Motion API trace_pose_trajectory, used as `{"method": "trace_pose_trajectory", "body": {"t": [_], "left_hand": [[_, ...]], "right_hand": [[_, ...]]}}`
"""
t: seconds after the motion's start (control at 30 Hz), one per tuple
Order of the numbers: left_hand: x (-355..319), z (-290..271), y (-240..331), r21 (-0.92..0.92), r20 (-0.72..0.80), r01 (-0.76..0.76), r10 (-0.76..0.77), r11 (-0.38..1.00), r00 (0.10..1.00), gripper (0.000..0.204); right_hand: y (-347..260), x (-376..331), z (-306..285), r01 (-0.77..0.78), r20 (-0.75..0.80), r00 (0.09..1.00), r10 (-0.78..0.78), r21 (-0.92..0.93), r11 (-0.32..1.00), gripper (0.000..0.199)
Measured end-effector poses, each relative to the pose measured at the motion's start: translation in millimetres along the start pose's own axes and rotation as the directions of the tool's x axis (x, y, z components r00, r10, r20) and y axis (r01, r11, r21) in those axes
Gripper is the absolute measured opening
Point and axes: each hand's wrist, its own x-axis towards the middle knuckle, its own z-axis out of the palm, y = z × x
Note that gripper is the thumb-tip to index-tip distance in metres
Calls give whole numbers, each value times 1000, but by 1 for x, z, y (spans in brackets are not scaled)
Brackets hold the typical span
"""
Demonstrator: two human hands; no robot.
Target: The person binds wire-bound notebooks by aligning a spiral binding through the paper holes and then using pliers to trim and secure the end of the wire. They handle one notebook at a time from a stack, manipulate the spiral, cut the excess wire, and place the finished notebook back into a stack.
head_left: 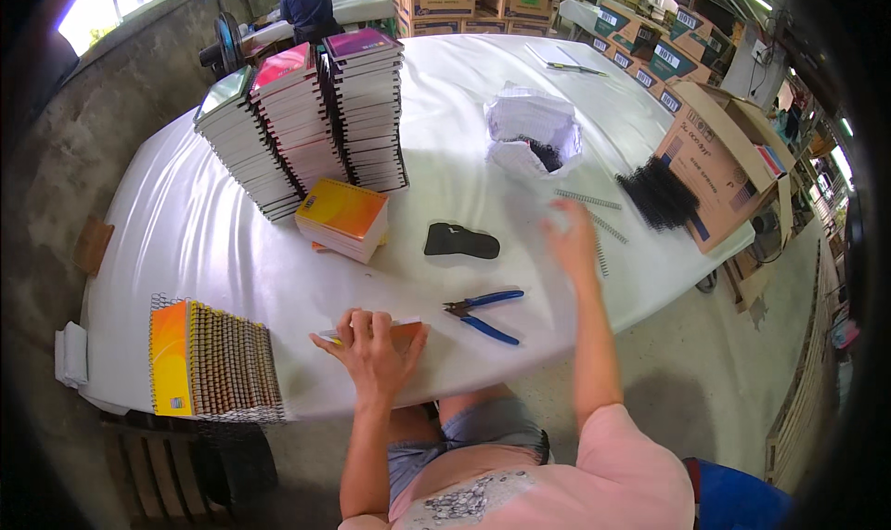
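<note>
My left hand (pixel 371 349) is closed over a small notebook (pixel 406 333) with an orange cover, held at the table's near edge. Its fingers hide most of the pages. My right hand (pixel 571 242) is stretched out over the table beside a few loose spiral binding coils (pixel 608 228); its fingertips are blurred, so whether they pinch a coil is unclear. Between the hands lie blue-handled cutting pliers (pixel 492 329), jaws pointing left. Beyond them is a black fabric piece (pixel 461 240). A short stack of yellow-orange notebooks (pixel 343 219) stands further left.
Tall stacks of spiral-bound notebooks (pixel 297 112) rise at the back left. Bound yellow notebooks (pixel 227 358) stand in a row at the near left. A white bag (pixel 534 122) holds black coils. More black coils (pixel 657 193) lie against a cardboard box (pixel 710 168) at the right.
</note>
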Motion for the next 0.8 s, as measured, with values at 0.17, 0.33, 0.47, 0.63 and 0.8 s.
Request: {"method": "trace_pose_trajectory", "body": {"t": [0.17, 0.33, 0.47, 0.63, 0.8], "left_hand": [[3, 12, 1, 31, -89, 66, -63, 997, 994, 46], [5, 0, 1, 16, -212, 26, -23, 1000, 977, 41], [4, 3, -4, -7, -175, 67, -67, 998, 982, 40], [-6, -6, -8, -6, -175, 28, -29, 1000, 984, 40], [-4, -1, -7, -22, -149, 22, -25, 1000, 989, 40]], "right_hand": [[83, 35, -7, -105, 6, 993, 119, -433, 895, 29], [86, 53, -9, 124, 373, 924, 86, -504, 855, 30], [50, 49, -24, 332, 219, 940, -261, -412, 849, 42], [-77, -7, -21, 209, 485, 834, -264, 166, 964, 45], [-90, -48, 39, 357, 583, 721, -373, 149, 922, 32]]}}
